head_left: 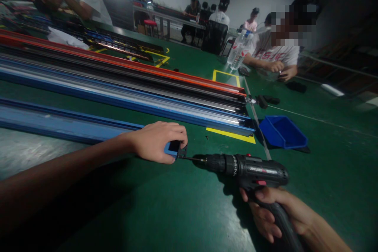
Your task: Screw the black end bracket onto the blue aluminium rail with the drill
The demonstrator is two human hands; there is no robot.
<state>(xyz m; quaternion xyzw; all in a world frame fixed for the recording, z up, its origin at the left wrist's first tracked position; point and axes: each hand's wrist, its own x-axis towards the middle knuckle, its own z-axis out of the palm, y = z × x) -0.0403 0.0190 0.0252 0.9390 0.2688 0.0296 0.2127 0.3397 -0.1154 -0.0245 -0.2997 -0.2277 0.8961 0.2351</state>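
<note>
Long blue metal rail (65, 124), clasped in left hand (159, 141); black pistol-shaped drill (254, 168), gripped in right hand (291, 204): best held square-on.

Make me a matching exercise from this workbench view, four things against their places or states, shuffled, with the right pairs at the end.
Things
1. Drill
2. Left hand
3. Bin
4. Water bottles

Places or states
A. Blue and open-topped, on the green table
B. Clear, standing beside a co-worker
C. Held by its handle in the right hand
D. Gripping the end of a blue rail

Right pairs: 1-C, 2-D, 3-A, 4-B
</note>
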